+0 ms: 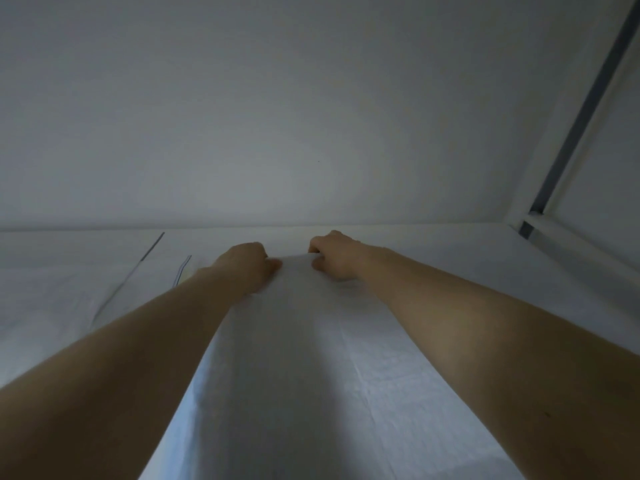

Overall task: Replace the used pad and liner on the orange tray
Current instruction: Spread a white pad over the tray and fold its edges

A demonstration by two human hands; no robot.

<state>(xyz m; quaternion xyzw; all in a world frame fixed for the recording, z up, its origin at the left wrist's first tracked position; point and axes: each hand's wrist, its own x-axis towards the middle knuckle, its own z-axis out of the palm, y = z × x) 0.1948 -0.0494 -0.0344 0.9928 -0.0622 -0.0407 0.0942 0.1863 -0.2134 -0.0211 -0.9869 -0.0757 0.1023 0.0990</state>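
A white quilted pad (304,358) stretches away from me between my forearms. Its far edge is raised into a hump. My left hand (247,263) grips that far edge on the left, fingers curled round the fabric. My right hand (334,256) grips the same edge on the right, also with curled fingers. Both arms reach straight forward. The orange tray is not visible; white sheeting covers everything under my hands.
More white pads (69,289) with thin blue edge lines lie flat to the left. A plain white wall (277,116) rises just behind my hands. A white frame with a grey strip (585,109) slants down at the right.
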